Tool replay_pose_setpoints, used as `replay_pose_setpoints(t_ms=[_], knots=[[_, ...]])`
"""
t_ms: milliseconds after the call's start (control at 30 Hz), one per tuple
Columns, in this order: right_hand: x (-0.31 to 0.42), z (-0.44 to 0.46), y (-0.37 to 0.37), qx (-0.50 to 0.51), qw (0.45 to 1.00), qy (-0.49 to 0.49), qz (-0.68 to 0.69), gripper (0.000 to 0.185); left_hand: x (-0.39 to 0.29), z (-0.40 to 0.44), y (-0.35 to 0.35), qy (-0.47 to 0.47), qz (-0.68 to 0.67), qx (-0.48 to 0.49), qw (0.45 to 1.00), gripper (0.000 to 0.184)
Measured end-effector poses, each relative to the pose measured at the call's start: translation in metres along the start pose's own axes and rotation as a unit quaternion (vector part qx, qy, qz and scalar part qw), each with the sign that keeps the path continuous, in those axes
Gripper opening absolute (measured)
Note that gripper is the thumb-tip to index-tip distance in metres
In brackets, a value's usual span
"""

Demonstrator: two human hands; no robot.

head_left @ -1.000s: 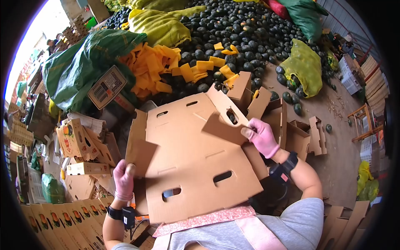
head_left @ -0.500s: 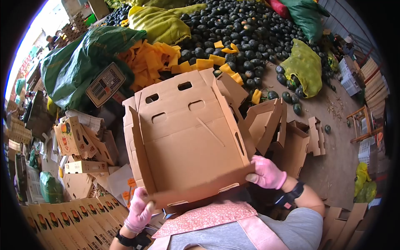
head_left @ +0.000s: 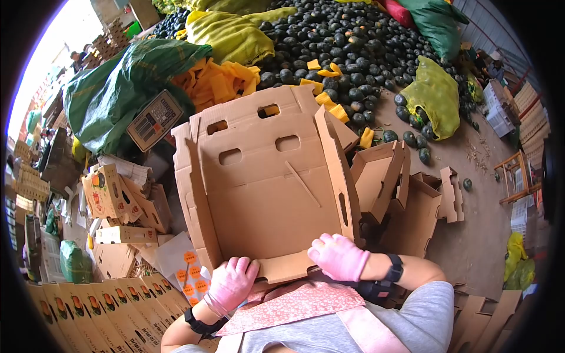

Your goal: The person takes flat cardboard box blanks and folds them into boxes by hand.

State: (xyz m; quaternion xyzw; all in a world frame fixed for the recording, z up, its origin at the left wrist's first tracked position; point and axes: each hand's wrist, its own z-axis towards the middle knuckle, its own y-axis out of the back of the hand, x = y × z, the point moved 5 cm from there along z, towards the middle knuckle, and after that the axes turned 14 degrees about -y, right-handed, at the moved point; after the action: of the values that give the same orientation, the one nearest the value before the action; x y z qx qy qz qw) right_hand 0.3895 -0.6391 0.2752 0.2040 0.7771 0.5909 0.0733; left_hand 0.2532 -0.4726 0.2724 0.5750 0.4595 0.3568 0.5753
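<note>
A partly folded cardboard box (head_left: 268, 212) lies in front of me, its two sides and near wall standing up and its far panel with slots still spread outward. My left hand (head_left: 233, 283), in a pink glove, has its fingers wrapped over the left part of the near wall. Further right, my right hand (head_left: 339, 257), gloved in pink too, is closed over the same wall near its right corner. Both thumbs are hidden. A thin loose strip of cardboard (head_left: 303, 183) rests on the box floor.
Dark green squashes (head_left: 353, 47) are heaped beyond the box, with orange sheets (head_left: 220, 82) and a green sack (head_left: 118, 97) at left. Open cardboard trays (head_left: 412, 220) stand at right. Printed cartons (head_left: 106, 197) and a row of printed box panels (head_left: 112, 306) are at left.
The cardboard has gone from flat to having raised sides and a raised near wall. Both hands have moved inward from the corners onto that wall.
</note>
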Motion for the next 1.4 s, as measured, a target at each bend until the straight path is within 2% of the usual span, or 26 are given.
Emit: replay_pose_setpoints(t_ms=[100,133,233,400,500,533,567,633,667,700,733,800,833,867,933,967,1000,1033,1067,1100,1167,1200,1233,1300,1333,1400], knots=[[0.006,0.008,0.003,0.145,0.986,0.075,0.032,0.031,-0.005,0.001,0.0,-0.06,-0.051,0.19,0.979,0.027],[0.007,0.01,0.004,0.211,0.973,0.079,0.043,0.027,-0.006,0.0,-0.002,-0.117,-0.144,0.173,0.967,0.023],[0.022,0.012,-0.014,0.329,0.938,0.102,0.038,0.03,-0.006,0.002,0.003,-0.144,-0.181,0.138,0.963,0.014],[0.008,0.003,-0.026,0.223,0.932,0.202,0.205,0.021,-0.021,0.003,-0.004,-0.119,-0.152,0.256,0.947,0.046],[-0.003,0.029,0.031,0.196,0.979,-0.023,0.04,0.022,-0.011,0.002,-0.005,-0.157,-0.221,0.255,0.928,0.047],[-0.013,0.035,0.039,0.073,0.992,-0.096,0.024,0.021,-0.003,0.003,0.002,-0.195,-0.272,0.246,0.91,0.051],[-0.023,0.039,0.043,-0.052,0.984,-0.17,0.007,0.021,0.008,0.009,0.014,-0.188,-0.283,0.22,0.914,0.053],[-0.036,0.065,0.021,0.013,0.976,-0.218,-0.024,0.019,0.038,0.024,0.067,-0.132,-0.18,-0.034,0.974,0.056],[-0.044,0.074,0.016,0.042,0.969,-0.24,-0.042,0.019,0.069,0.028,0.088,0.065,-0.04,-0.229,0.97,0.063],[-0.046,0.078,0.015,0.046,0.971,-0.229,-0.045,0.015,0.091,0.024,0.078,0.125,0.016,-0.293,0.948,0.071],[-0.047,0.083,0.012,0.055,0.973,-0.217,-0.052,0.016,0.111,0.019,0.068,0.17,-0.051,-0.357,0.917,0.074],[-0.047,0.087,0.013,0.069,0.979,-0.187,-0.046,0.017,0.153,0.007,0.023,0.222,-0.231,-0.346,0.882,0.069],[-0.049,0.087,0.018,0.077,0.982,-0.169,-0.033,0.018,0.168,0.005,0.001,0.228,-0.366,-0.34,0.836,0.065],[-0.052,0.087,0.026,0.084,0.985,-0.152,-0.021,0.018,0.156,0.013,0.01,0.204,-0.562,-0.305,0.741,0.058],[-0.072,0.086,0.063,0.014,0.985,-0.163,0.056,0.015,0.154,0.01,0.008,0.19,-0.567,-0.316,0.736,0.057],[-0.099,0.079,0.093,-0.232,0.945,-0.157,0.168,0.013,0.153,0.006,0.007,0.187,-0.57,-0.32,0.733,0.056],[-0.144,0.07,0.098,-0.415,0.793,-0.175,0.41,0.018,0.151,0.006,0.006,0.194,-0.59,-0.33,0.71,0.056],[-0.155,0.041,0.147,-0.516,0.751,-0.265,0.316,0.028,0.152,0.002,0.002,0.193,-0.575,-0.33,0.724,0.052],[-0.169,0.027,0.155,-0.557,0.708,-0.259,0.348,0.036,0.156,-0.002,-0.004,0.189,-0.558,-0.33,0.737,0.049],[-0.175,0.025,0.143,-0.526,0.739,-0.277,0.315,0.04,0.161,-0.004,-0.008,0.183,-0.54,-0.334,0.751,0.046],[-0.165,0.045,0.086,-0.263,0.837,-0.254,0.406,0.046,0.163,-0.011,-0.011,0.136,-0.403,-0.28,0.861,0.036],[-0.152,0.048,0.071,-0.256,0.872,-0.207,0.362,0.044,0.16,-0.012,-0.014,0.112,-0.331,-0.245,0.904,0.033],[-0.138,0.05,0.061,-0.247,0.901,-0.16,0.319,0.042,0.156,-0.009,-0.01,0.139,-0.343,-0.266,0.89,0.031],[-0.131,0.045,0.052,-0.167,0.84,-0.192,0.479,0.03,0.145,-0.003,0.003,0.193,-0.363,-0.306,0.859,0.028],[-0.129,0.044,0.047,-0.187,0.809,-0.125,0.543,0.023,0.143,-0.002,0.004,0.171,-0.321,-0.274,0.89,0.032],[-0.124,0.042,0.041,-0.197,0.778,-0.041,0.596,0.023,0.141,-0.004,0.01,0.164,-0.373,-0.302,0.862,0.034]])
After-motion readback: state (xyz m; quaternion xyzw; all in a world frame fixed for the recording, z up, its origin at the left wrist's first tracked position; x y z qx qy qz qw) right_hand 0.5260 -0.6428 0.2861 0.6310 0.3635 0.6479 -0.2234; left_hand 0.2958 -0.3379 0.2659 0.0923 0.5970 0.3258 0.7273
